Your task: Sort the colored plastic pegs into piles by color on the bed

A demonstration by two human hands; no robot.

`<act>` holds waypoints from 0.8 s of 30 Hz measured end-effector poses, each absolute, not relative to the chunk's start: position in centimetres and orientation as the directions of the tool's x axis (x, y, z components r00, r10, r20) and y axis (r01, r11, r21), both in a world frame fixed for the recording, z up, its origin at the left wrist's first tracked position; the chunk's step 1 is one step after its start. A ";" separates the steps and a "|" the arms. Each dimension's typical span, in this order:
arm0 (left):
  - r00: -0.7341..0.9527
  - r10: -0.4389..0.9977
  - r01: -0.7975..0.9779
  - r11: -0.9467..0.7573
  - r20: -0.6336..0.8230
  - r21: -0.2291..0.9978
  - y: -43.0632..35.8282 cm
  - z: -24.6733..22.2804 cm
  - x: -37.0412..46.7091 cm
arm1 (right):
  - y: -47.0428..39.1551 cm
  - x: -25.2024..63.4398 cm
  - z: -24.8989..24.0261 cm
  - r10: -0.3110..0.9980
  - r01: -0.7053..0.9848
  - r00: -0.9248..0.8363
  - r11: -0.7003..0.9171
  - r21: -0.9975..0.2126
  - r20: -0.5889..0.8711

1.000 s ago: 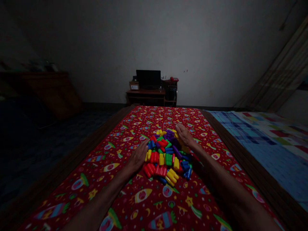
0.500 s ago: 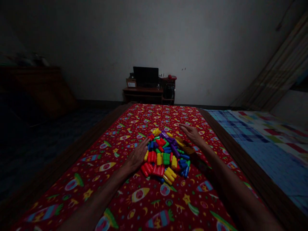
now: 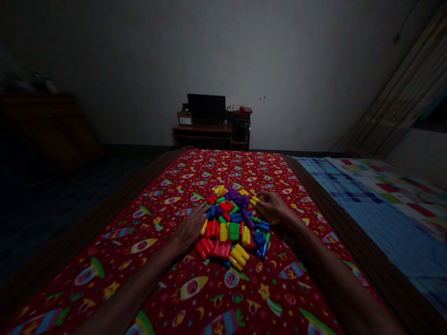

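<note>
Closer to the block pile (image 3: 233, 230) now: right hand (image 3: 275, 206), grip narrow at a yellow block (image 3: 254, 200), firm hold unclear. Left hand (image 3: 190, 229) open, along pile's left side. Pile on red cloth (image 3: 190, 288).

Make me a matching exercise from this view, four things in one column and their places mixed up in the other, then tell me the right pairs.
Things:
1. Monitor
2. Left hand
3. Curtain
4. Right hand

Places:
A. At the left edge of the pile of blocks
B. Hanging at the right side of the room
C. At the right edge of the pile, near its far end
D. On the desk beyond the red cloth

Right pairs: 1-D, 2-A, 3-B, 4-C
</note>
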State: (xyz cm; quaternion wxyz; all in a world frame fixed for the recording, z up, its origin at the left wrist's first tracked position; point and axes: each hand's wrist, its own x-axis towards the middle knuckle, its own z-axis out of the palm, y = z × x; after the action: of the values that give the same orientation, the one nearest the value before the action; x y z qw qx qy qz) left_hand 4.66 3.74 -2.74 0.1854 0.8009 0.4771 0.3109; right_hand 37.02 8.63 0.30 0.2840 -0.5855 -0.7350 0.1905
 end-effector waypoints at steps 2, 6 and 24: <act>0.354 0.877 0.644 -0.481 0.326 0.595 3.8 -2.8 4.6 | 8.7 38.1 0.6 0.985 0.635 -0.057 0.163 -0.755 0.165; 0.368 0.865 0.626 -0.502 0.342 0.596 4.0 -3.2 4.5 | 8.0 39.1 1.5 0.998 0.372 0.004 0.055 -0.927 0.061; 0.310 0.839 0.635 -0.533 0.446 0.560 3.9 -2.7 5.0 | 8.8 42.4 2.2 0.962 0.509 0.168 0.102 -0.855 0.215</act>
State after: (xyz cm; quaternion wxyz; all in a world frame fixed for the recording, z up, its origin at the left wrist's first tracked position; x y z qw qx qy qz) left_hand 5.03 3.86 -2.73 0.1412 0.7970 0.4624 0.3620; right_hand 42.44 8.79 2.21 0.4464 -0.6202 -0.5931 0.2537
